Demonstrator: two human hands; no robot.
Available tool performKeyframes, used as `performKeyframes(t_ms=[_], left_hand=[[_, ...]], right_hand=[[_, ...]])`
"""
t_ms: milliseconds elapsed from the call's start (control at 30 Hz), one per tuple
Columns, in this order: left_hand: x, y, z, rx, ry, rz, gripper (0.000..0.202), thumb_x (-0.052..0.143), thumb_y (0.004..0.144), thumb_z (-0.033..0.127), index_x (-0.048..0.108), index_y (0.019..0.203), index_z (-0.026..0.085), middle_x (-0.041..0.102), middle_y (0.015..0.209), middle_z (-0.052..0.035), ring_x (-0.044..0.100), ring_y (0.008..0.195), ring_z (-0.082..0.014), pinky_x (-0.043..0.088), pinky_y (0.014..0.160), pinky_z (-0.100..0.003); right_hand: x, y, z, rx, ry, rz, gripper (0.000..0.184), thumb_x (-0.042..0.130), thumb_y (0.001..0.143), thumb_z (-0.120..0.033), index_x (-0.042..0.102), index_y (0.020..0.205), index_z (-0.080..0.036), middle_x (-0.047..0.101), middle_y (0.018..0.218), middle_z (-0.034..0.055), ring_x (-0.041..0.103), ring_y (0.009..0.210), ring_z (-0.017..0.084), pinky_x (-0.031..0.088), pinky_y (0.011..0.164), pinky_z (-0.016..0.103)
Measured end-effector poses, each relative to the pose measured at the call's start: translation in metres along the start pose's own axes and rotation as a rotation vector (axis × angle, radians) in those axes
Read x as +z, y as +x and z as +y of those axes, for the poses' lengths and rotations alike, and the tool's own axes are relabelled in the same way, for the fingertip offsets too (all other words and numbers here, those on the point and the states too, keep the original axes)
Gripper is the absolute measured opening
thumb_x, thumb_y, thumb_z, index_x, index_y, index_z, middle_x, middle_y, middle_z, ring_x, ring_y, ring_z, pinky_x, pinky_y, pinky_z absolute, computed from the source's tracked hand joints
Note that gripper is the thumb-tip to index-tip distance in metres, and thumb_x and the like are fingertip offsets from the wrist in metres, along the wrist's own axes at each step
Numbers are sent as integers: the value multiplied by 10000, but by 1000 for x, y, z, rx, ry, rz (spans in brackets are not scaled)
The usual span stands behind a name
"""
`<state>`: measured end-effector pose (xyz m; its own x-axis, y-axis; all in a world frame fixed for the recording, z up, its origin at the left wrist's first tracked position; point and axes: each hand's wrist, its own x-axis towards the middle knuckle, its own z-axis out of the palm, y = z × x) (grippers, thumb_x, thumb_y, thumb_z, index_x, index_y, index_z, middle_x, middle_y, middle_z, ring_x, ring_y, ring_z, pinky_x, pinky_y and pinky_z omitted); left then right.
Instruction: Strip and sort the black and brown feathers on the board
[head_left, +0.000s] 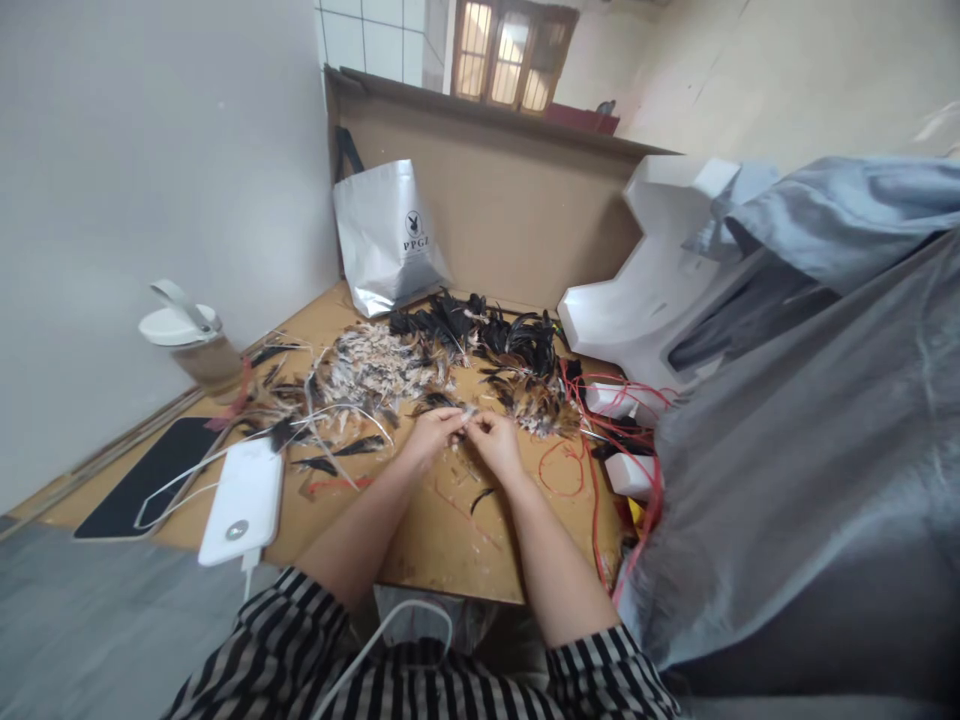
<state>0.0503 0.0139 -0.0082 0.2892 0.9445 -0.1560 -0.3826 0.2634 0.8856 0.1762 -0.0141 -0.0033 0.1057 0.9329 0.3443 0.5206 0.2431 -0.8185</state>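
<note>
Above the middle of the wooden table, my left hand point(436, 434) and my right hand point(491, 440) meet fingertip to fingertip. Both are closed in a pinch on a small pale feather point(468, 412), mostly hidden by the fingers. Just behind them lies a heap of brown feathers point(536, 398). Farther back are bunches of long black feathers point(450, 322). To the left spreads a large pile of pale, fluffy feathers point(379, 362). A single dark curved feather point(482, 499) rests on the table below my right hand.
A white power bank point(244, 495) with cables and a dark phone point(146, 480) lie left, near a lidded cup point(196, 345). Behind stands a silver bag point(390, 240) against a cardboard wall point(517, 190). Red cords point(596, 480) and grey cloth point(795, 450) crowd the right side.
</note>
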Motion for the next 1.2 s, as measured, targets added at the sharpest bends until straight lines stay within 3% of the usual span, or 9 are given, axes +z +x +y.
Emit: performKeyframes(t_ms=[133,300,533,700,933,1100,1200], left_hand=[[-7,-1,3,-12,-102,-136,279,746,593,294,637,758,98,592,624,-25,518,540,-68,368,474,-159],[-12,-8,8,-91,-233,-285,204,705,662,251,595,747,102,568,690,-22,516,572,-62,371,485,-158],[-12,-20,6,-306,-274,-491,181,676,698,249,568,783,131,513,672,-7,472,544,-53,377,513,-176],[-11,-23,5,-373,-311,-520,196,697,670,217,541,753,132,456,624,10,443,536,-49,351,513,-168],[-7,-26,4,-411,-375,-565,183,693,670,188,567,788,125,450,599,15,423,504,-38,338,488,-152],[-8,-21,9,-322,-242,-437,195,687,683,232,615,819,112,596,725,-57,563,630,-97,404,544,-186],[-10,-17,13,-221,-100,-293,238,681,691,277,645,848,102,646,785,-97,602,702,-128,430,603,-208]], right_hand=[[-3,1,-6,11,115,-42,228,578,708,-383,657,691,-169,626,635,20,505,565,118,384,550,228],[-12,5,-11,208,519,-22,285,638,674,-426,651,774,-159,585,587,-2,460,496,91,353,493,217],[-13,2,-12,366,875,-294,295,699,623,-378,655,839,-181,569,602,-19,487,510,79,324,474,195],[-15,0,-16,417,874,-375,290,742,569,-337,641,776,-162,558,607,-26,358,440,35,193,414,176],[-20,-1,-15,399,910,-424,261,755,553,-297,546,613,-152,448,492,-67,291,403,19,158,419,175],[-24,2,-17,377,883,-334,267,726,595,-335,525,624,-161,498,492,-43,326,396,35,150,413,184],[-26,6,-15,384,858,-226,288,725,592,-357,510,622,-168,391,426,-81,222,369,26,118,401,190]])
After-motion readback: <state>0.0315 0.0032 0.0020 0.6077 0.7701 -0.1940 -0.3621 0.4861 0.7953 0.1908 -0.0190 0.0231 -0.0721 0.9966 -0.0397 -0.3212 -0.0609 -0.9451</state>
